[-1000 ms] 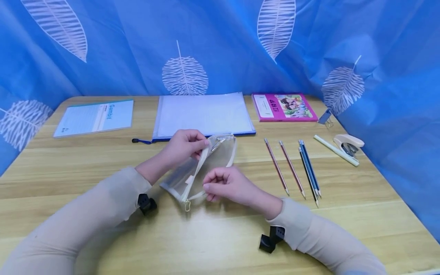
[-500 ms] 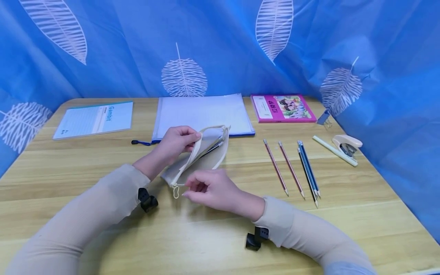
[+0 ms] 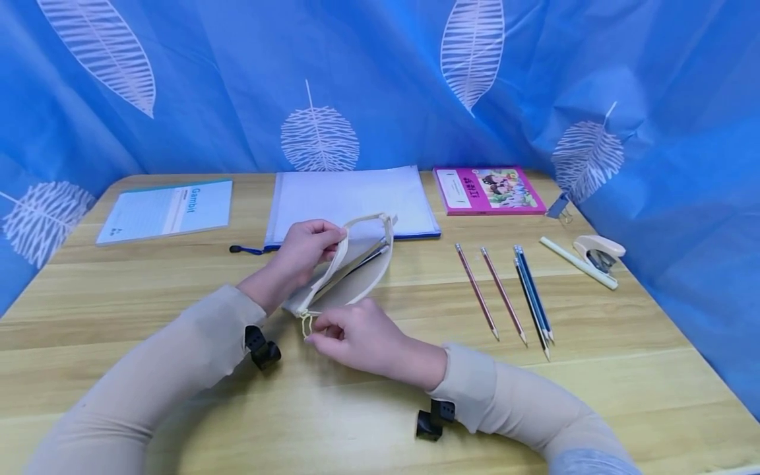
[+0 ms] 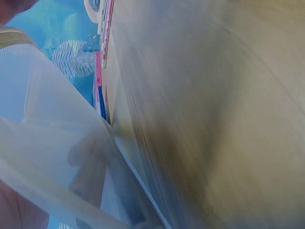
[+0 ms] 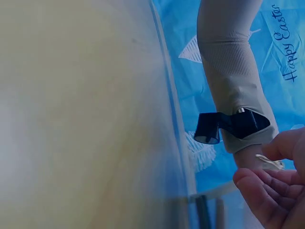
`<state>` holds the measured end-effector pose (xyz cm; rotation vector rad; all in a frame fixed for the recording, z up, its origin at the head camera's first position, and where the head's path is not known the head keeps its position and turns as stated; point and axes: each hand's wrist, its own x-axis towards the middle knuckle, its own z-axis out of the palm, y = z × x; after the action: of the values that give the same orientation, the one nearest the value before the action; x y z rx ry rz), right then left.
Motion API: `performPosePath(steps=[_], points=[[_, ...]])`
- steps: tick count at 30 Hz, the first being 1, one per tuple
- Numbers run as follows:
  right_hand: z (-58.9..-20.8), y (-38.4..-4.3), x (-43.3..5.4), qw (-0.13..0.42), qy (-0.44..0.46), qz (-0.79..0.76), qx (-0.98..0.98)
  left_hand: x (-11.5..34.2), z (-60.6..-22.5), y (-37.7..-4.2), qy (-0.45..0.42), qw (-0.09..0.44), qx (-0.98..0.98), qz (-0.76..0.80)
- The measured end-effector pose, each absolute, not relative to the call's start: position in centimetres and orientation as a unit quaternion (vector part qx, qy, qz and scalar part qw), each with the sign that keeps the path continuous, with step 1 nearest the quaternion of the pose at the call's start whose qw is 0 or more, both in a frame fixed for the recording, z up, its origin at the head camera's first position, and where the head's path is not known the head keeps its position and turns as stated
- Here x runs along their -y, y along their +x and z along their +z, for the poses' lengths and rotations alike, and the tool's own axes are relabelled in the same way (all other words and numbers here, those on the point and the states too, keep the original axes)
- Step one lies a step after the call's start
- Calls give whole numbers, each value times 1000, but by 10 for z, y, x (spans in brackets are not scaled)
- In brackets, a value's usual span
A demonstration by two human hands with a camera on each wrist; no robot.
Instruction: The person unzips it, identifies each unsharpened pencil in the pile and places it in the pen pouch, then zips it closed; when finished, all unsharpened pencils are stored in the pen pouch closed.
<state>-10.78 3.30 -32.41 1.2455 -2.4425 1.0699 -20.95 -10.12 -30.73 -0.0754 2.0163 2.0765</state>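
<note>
My left hand [image 3: 305,251] pinches the near-left rim of a translucent mesh zip pouch [image 3: 371,276] between thumb and fingers. The pouch's mouth gapes, and dark pencils [image 3: 369,255] show inside. At its near end hangs a cream zip pull [image 3: 305,322]. My right hand [image 3: 362,338] is beside that pull, its fingers bent and a gap left between thumb and fingertips, as the right wrist view also shows. Mesh [image 4: 47,90] fills the left part of the left wrist view, with fingers visible through it.
Several pencils [image 3: 505,290] lie on the wooden table right of the pouch. Further right are a pale green stick [image 3: 578,262], a stapler-like device [image 3: 598,251] and a binder clip [image 3: 558,205]. Behind lie a notebook [image 3: 169,210], a white zip folder [image 3: 350,191] and a pink book [image 3: 489,191].
My right hand has moved left along the pouch's rim to the zip pull. The pouch has tilted and its mouth shows wider, with pencils inside more visible. My left hand keeps its hold.
</note>
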Motion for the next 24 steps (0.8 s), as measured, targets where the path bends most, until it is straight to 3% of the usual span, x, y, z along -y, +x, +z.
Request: performPosePath(steps=[6, 12, 19, 24], points=[[-329, -107, -25, 29, 343, 449, 825, 100, -308, -209, -34, 111, -692, 712], [-334, -106, -21, 32, 303, 516, 801, 99, -313, -206, -29, 87, -705, 704], [-332, -114, -28, 58, 293, 547, 782, 110, -316, -200, 42, 138, -742, 654], [-329, -119, -33, 48, 293, 594, 747, 137, -312, -179, 101, 83, -765, 631]])
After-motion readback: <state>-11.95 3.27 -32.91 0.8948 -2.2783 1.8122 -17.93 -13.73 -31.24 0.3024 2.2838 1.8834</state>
